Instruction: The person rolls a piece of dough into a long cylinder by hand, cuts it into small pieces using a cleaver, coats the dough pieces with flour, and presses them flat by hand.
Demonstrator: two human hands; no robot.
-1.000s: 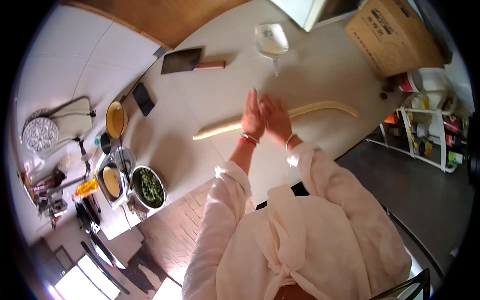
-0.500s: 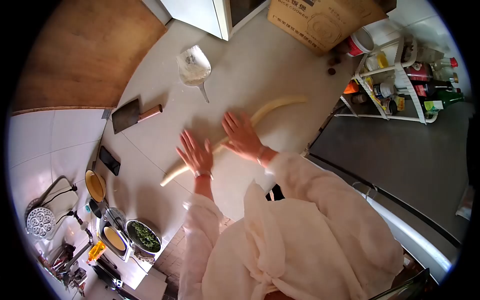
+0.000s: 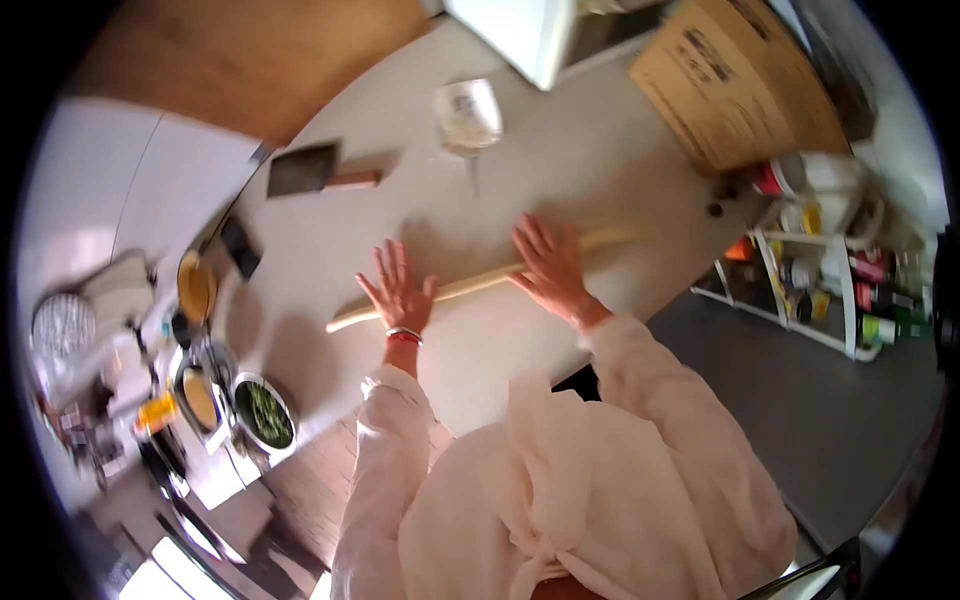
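A long pale rope of dough (image 3: 474, 283) lies across the countertop, thinning toward its right end. My left hand (image 3: 402, 300) rests flat on it near the left end, palm down with fingers spread. Farther right, my right hand (image 3: 552, 272) lies on the dough in the same way, its fingers stretched forward. The dough shows between the two hands and beyond each of them, while the parts under my palms are hidden. Beyond my hands is a scoop (image 3: 469, 118) with white powder in it. To its left lies a cleaver (image 3: 303, 172) with a wooden handle.
A phone (image 3: 239, 248) lies at the counter's left edge. Near it stand a yellowish bowl (image 3: 196, 286) and a bowl of greens (image 3: 265, 413). At the right are a cardboard box (image 3: 725, 90) and a white rack (image 3: 853, 300) of bottles.
The camera view has turned, so the dough appears more level. My hands are farther apart, with more dough showing between them. Both remain spread flat on the dough.
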